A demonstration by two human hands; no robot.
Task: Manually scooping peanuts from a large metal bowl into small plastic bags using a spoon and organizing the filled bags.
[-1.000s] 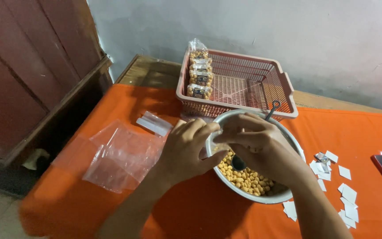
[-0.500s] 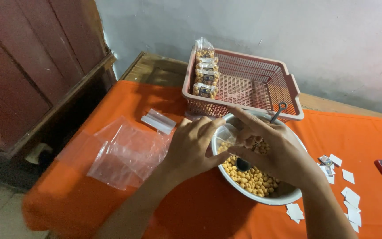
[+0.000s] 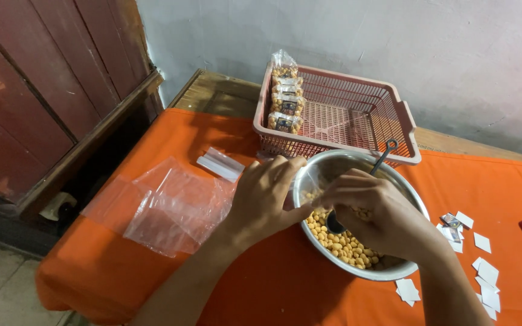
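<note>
Steel bowl (image 3: 394, 271) of yellow nuts (image 3: 339, 244), both hands over it, spoon (image 3: 357, 193) inside

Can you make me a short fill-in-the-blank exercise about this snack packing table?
1. The round metal bowl holds small yellow nuts and stands on an ______ tablecloth.
2. The filled snack packets lie along the ______ side of the pink plastic basket.
3. The pile of empty clear plastic bags lies to the left of the ______ hand.
4. The right hand is over the ______.

Missing words: orange; left; left; bowl
</note>
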